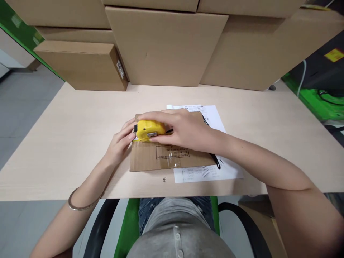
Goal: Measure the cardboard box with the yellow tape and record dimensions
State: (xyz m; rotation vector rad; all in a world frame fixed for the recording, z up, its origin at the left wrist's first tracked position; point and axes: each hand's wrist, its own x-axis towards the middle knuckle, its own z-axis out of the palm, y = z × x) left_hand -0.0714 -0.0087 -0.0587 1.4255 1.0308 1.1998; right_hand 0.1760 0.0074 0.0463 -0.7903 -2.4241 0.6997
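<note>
A yellow tape measure [143, 129] sits on top of a small brown cardboard box [150, 157] near the box's left edge. My right hand [185, 129] is closed around the tape measure from the right, its thumb along the near side. At the box's left edge, my left hand [122, 141] has its fingers pressed together by the front of the tape measure, at the tape's end. The fingertips partly hide what they pinch. Printed text and clear tape show on the box top. A black cord [215, 160] runs along the box's right side, its loop hanging past the near corner.
Printed paper sheets [228, 170] lie partly under the box. Large cardboard boxes [166, 50] line the back of the table [67, 143], with a smaller carton [77, 66] at the back left. A dark device [319, 71] with cables stands at the right.
</note>
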